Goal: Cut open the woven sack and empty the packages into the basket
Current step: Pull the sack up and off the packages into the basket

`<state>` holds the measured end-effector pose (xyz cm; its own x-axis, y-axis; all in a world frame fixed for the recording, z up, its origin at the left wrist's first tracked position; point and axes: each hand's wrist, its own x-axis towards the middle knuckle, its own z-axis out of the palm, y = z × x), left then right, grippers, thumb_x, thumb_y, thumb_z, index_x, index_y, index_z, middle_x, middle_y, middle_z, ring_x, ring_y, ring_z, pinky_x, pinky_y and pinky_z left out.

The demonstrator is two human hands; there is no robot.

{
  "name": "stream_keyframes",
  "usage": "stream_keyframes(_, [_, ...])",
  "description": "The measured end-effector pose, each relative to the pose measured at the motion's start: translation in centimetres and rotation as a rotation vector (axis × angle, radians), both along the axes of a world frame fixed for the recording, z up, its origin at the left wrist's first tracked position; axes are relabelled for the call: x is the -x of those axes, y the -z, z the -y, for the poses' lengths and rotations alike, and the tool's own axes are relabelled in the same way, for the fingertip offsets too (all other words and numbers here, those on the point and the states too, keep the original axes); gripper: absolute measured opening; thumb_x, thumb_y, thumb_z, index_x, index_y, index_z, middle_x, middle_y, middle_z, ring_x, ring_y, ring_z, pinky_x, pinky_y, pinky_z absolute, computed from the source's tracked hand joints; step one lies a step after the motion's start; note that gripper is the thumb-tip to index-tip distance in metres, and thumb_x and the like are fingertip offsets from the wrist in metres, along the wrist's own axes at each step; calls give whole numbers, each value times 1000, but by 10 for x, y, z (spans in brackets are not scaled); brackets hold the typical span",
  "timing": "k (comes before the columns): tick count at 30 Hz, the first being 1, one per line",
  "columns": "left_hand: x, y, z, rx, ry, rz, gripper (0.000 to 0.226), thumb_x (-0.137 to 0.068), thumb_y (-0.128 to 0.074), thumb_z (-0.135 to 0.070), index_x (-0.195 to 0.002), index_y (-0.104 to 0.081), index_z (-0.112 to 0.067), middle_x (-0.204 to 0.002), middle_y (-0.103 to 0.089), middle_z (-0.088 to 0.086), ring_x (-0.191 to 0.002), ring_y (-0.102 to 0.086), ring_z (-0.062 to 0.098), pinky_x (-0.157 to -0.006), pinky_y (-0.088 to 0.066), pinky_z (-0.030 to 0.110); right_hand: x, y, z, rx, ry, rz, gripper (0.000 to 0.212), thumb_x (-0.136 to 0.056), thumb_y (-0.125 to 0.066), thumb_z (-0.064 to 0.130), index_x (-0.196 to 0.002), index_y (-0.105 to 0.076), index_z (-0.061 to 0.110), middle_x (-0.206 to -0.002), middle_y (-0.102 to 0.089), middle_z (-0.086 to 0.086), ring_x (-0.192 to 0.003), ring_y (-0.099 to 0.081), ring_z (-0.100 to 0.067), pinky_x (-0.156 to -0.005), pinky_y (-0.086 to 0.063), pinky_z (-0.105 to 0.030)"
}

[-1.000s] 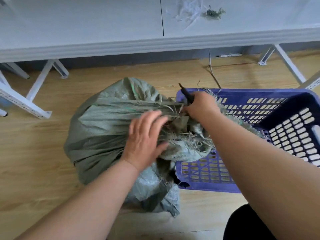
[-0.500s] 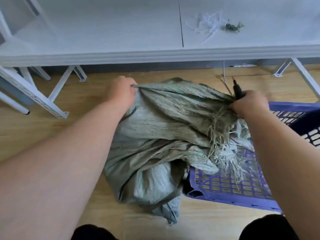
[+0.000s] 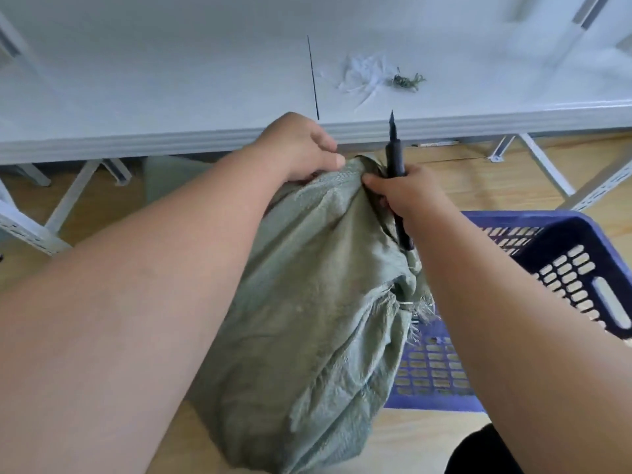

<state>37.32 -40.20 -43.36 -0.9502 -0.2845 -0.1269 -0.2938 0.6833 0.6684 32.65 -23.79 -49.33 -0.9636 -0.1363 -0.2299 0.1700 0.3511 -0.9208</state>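
The grey-green woven sack [image 3: 307, 302] hangs lifted between my arms, its frayed cut edge trailing over the rim of the purple slotted basket [image 3: 561, 268] at the right. My left hand [image 3: 301, 148] is closed on the sack's top fabric. Just to its right, my right hand [image 3: 407, 193] pinches the same top edge while also holding a black pointed cutter [image 3: 395, 155] upright, tip toward the table. No packages show; the sack's inside is hidden.
A white table [image 3: 171, 80] spans the far side, with white shreds [image 3: 362, 77] and a green thread clump [image 3: 407, 80] on it. Its white metal legs [image 3: 543, 165] stand on the wooden floor at left and right.
Both hands have come together at the sack's top and raised it higher toward the table edge. The sack now hangs tall and bunched instead of spread wide.
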Motion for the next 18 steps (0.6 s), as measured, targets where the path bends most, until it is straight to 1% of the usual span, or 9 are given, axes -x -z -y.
stream_keyframes(1, [-3, -1, 7, 104, 36, 24, 36, -76, -78, -40, -108, -70, -27, -113, -69, -5, -105, -63, 14, -101, -44, 28, 4, 3, -2, 36, 46, 20, 26, -82, -76, 22, -70, -53, 21, -62, -55, 2, -50, -50, -10, -52, -42, -23])
stream_keyframes(3, [-11, -6, 19, 284, 109, 134, 45, -79, -69, -55, -117, -66, -32, -128, -61, -9, -118, -55, 15, -103, -37, 26, 12, 6, -6, 58, 86, 36, 23, -82, -75, 20, -72, -54, 21, -61, -58, 1, -49, -55, -10, -54, -44, -28])
stream_keyframes(5, [-18, -12, 29, 254, 190, 255, 57, -72, -63, -68, -121, -62, -39, -136, -54, -10, -127, -47, 16, -108, -31, 32, 17, 6, -9, 55, 93, 53, 22, -82, -75, 20, -74, -55, 21, -62, -60, 1, -49, -58, -10, -54, -45, -29])
stream_keyframes(7, [-24, -18, 31, 185, 228, 322, 63, -68, -64, -67, -126, -59, -40, -138, -51, -11, -129, -44, 15, -112, -27, 37, 20, 7, -11, 55, 107, 82, 21, -82, -75, 20, -75, -56, 21, -64, -61, 1, -50, -60, -9, -55, -47, -29])
stream_keyframes(9, [-24, -21, 30, 221, 234, 307, 52, -75, -69, -55, -123, -63, -36, -126, -58, -12, -119, -51, 12, -108, -33, 32, 21, 8, -12, 60, 123, 112, 21, -82, -75, 19, -75, -55, 22, -65, -62, 0, -51, -60, -10, -55, -46, -28])
stream_keyframes(12, [-23, -23, 19, 262, 204, 201, 29, -79, -75, -39, -107, -71, -31, -101, -64, -12, -101, -59, 10, -94, -41, 26, 23, 5, -11, 55, 127, 110, 21, -83, -74, 17, -76, -54, 20, -65, -61, 0, -56, -61, -12, -53, -45, -27])
stream_keyframes(14, [-21, -19, 10, 286, 179, 130, 19, -80, -76, -31, -98, -72, -28, -91, -63, -12, -93, -59, 11, -86, -41, 23, 22, 0, -11, 33, 110, 106, 14, -85, -72, 16, -87, -59, 15, -66, -61, -1, -55, -60, -12, -50, -44, -26])
stream_keyframes(16, [-20, -15, 3, 297, 133, 66, 10, -80, -76, -26, -88, -70, -29, -85, -60, -12, -90, -58, 11, -82, -41, 22, 19, -6, -12, -12, 90, 120, 17, -86, -70, 15, -100, -61, 12, -66, -61, -3, -53, -58, -14, -50, -44, -26])
stream_keyframes(18, [-20, -11, -2, 305, 74, 18, 12, -82, -74, -25, -80, -65, -32, -82, -58, -11, -89, -58, 13, -82, -42, 23, 15, -14, -13, -121, 60, 85, 20, -85, -65, 8, -104, -62, 12, -68, -60, -6, -60, -58, -23, -54, -45, -29])
